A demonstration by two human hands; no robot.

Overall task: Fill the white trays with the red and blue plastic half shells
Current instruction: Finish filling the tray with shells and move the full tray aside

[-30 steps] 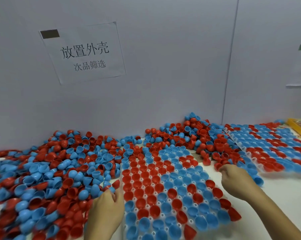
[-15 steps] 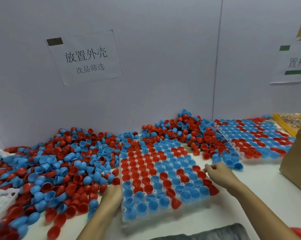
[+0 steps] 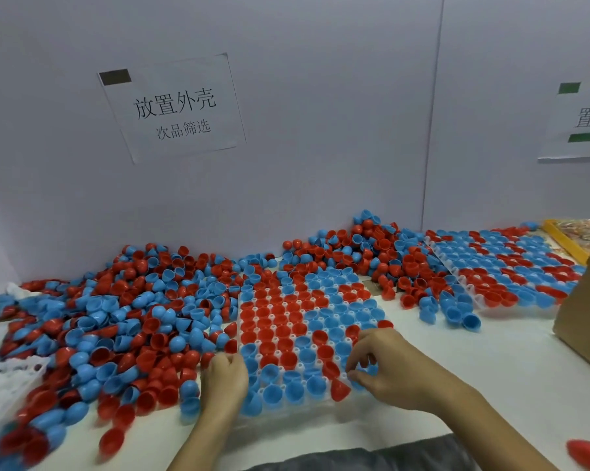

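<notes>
Since the earlier frame the right hand (image 3: 388, 365) moved inward onto the tray (image 3: 307, 338) at its near right corner, pinching shells (image 3: 364, 368), while the left hand (image 3: 224, 382) grips its near left edge; better press each shell straight down.

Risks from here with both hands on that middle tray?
1. The red shell at the filled tray's near edge sits tilted; moving the tray may tip it out.
2. The loose shell pile crowds the left hand and the tray's left side; shells could get dragged.
3. The right hand might unseat neighbouring shells.
</notes>
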